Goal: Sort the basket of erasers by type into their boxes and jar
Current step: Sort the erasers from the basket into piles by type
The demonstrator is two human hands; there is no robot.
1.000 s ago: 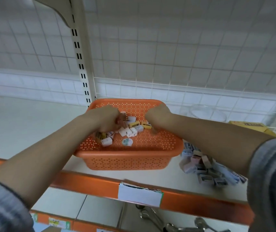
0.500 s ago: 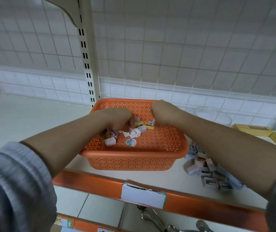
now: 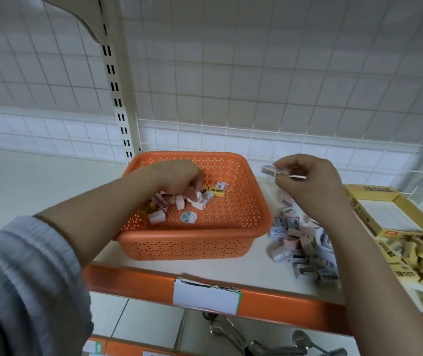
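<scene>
**Erasers being sorted from an orange basket on a shop shelf**

A white shelf [image 3: 38, 181] with an orange front edge is shown from above, backed by a wire grid. At its centre stands an orange perforated basket [image 3: 241, 209], in which only a small heap of erasers [image 3: 179, 204] is left, among them a yellow-sleeved one [image 3: 216, 192] and a round one [image 3: 188, 217]. To the right of the basket, a loose pile of white and pink erasers [image 3: 300, 250] lies on the shelf; further right, an open yellow box [image 3: 384, 214] is seen with yellow erasers [image 3: 415, 255] heaped at its near side. A jar cannot be clearly made out.

The left hand [image 3: 177, 177] is lowered into the basket, its fingers curled over the heap; whether anything is gripped cannot be told. The right hand [image 3: 307, 181] is raised beyond the loose pile, and a white barcoded eraser [image 3: 273, 170] is pinched between its fingertips.

The step would be done best if the pinched eraser were matched by sleeve colour before being let go, and set down low onto its own group, so that it is not bounced into the neighbouring yellow ones.
</scene>
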